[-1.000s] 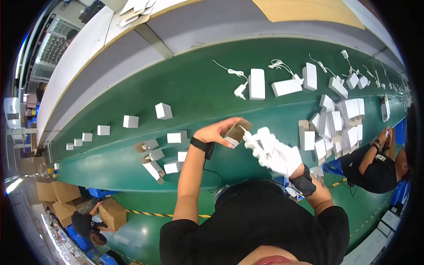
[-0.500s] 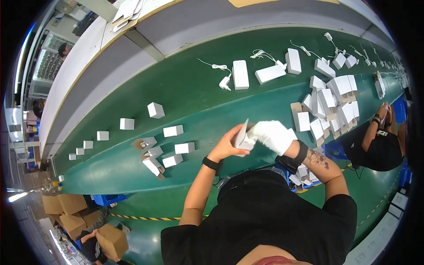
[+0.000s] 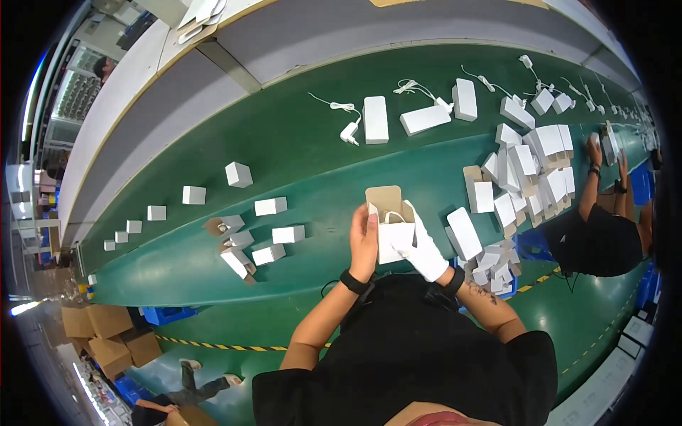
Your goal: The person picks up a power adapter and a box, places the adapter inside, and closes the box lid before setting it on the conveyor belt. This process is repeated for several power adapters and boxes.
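Observation:
A small white carton [image 3: 393,243] is held between my hands in front of my body. Its flap stands up at the far side, showing brown card inside, and something white, like a cable, sits in the opening. My bare left hand [image 3: 364,243] wraps the carton's left side, thumb near the opening. The white-gloved right hand [image 3: 426,254] grips the right side, fingers along its wall and front. Just right of that glove lies a closed white carton [image 3: 464,233]. Farther right is a crowded group of white cartons [image 3: 523,170], several with brown flaps showing.
White chargers with cables [image 3: 348,132] and closed cartons [image 3: 376,119] line the green bench's far strip. Open cartons [image 3: 238,264] lie at left, with smaller boxes beyond. A blue crate of cartons [image 3: 501,273] stands by the near edge. At right, a co-worker's hands [image 3: 594,151] handle a carton.
The carton has turned so its opening and raised flap show. My gloved hand has come down from its top to its right side. The co-worker's hands have moved farther over the bench.

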Demonstrator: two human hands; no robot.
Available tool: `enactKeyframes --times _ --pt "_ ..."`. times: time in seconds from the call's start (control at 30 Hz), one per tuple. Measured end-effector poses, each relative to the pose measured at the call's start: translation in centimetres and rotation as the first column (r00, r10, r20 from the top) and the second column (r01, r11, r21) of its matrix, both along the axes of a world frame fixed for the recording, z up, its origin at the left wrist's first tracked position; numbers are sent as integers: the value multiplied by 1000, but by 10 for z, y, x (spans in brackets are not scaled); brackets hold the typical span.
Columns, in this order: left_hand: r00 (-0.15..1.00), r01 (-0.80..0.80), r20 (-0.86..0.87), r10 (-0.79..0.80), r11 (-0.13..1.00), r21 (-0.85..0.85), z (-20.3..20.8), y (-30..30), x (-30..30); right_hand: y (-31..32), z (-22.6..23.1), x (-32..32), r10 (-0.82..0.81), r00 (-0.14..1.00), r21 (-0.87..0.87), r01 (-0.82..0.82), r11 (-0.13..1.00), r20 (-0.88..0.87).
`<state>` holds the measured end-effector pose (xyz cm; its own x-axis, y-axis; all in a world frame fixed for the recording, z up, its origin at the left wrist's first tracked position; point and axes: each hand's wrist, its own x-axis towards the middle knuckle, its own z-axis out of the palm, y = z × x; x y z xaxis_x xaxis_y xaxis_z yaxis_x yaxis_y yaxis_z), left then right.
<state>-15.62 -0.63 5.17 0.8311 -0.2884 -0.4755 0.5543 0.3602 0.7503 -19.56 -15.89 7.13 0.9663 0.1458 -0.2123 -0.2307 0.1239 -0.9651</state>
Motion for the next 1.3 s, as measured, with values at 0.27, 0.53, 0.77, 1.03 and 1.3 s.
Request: enactKeyframes --times 0.27,0.53,0.77,1.03,1.3 --pt "845 -237 507 172 969 66 45 -11 -15 5 8 6 -40 999 -164 40 986 8" --pt "881 340 271 -388 917 207 29 22 -24 -23 10 -25 211 971 -252 -234 939 -116" --pt "836 456 185 -517 841 290 20 25 -42 -30 -7 -28 165 980 -229 -186 955 -108" --pt "819 107 385 -426 772 626 13 29 -62 -39 4 -4 496 858 -205 -514 833 -134" --pt "696 601 62 -716 628 494 10 22 -50 -45 -2 -4 497 866 -449 -423 787 57"
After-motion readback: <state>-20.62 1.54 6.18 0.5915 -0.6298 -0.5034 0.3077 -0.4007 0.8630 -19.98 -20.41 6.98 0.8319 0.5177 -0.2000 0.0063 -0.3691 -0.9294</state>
